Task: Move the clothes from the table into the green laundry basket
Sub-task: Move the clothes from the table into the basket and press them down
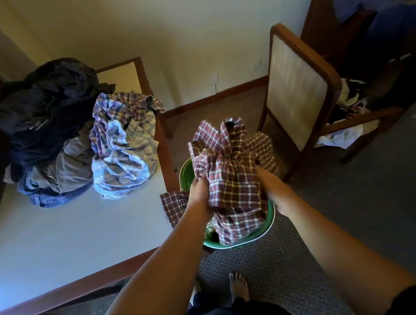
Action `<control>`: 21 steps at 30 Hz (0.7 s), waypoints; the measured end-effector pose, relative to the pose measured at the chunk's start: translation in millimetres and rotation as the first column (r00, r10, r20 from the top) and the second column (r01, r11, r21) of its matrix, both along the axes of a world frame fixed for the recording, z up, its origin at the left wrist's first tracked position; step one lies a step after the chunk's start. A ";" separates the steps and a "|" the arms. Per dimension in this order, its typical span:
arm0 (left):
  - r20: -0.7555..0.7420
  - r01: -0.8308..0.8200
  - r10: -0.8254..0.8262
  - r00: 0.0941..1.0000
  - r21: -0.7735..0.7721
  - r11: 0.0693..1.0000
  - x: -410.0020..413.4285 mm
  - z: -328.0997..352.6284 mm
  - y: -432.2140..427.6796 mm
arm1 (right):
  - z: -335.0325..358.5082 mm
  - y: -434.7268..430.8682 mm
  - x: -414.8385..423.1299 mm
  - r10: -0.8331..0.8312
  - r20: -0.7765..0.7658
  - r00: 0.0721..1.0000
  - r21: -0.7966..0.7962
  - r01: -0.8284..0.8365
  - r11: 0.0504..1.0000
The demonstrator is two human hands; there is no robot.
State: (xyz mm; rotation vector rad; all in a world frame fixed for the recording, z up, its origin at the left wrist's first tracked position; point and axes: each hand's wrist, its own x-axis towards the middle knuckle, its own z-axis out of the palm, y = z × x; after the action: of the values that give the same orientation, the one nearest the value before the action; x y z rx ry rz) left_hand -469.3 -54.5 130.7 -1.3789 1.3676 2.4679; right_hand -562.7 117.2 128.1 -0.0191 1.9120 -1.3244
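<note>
Plainly, the maroon plaid shirt (233, 180) is off the desk (75, 232) and hangs bunched between both hands, right over the green laundry basket (271, 214). The basket stands on the carpet against the desk's right edge, near its front right corner. The left hand (199, 195) grips the shirt's left side, its fingers (197, 181) clenched into the cloth. The right hand (271, 185) holds the right side, with its fingers buried in the folds and apparently curled round them.

What the next move seems to turn on is that the basket lies straight below the fingers, so the shirt needs only to go down. The bulk of it already sags inside the rim on the near side. One loose flap (173, 208), though, trails off to the left and lies over the desk's right edge, outside the basket. The left hand is the nearer one to it and is best placed to draw it over the rim. Something pale shows in the basket under the shirt, but what it is cannot be told.

More remains to be moved. At the desk's far left lies a heap of dark garments (47, 104), with blue denim (55, 195) at its near side. A pale checked shirt (124, 146) lies against the heap, nearer the right edge. A wooden chair (299, 100) stands beyond the basket.
</note>
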 end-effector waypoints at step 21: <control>0.161 0.246 -0.190 0.968 -0.492 0.835 35.7 -35.4 -44.4 | -18.4 -81.2 63.5 0.233 -0.214 0.949 -0.001 -0.238 0.971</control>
State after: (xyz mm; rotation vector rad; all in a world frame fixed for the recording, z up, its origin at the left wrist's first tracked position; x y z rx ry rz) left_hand -433.6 -98.9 95.3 -1.2956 2.1204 1.9312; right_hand -499.2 36.0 109.8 -0.4066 1.9966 -1.2244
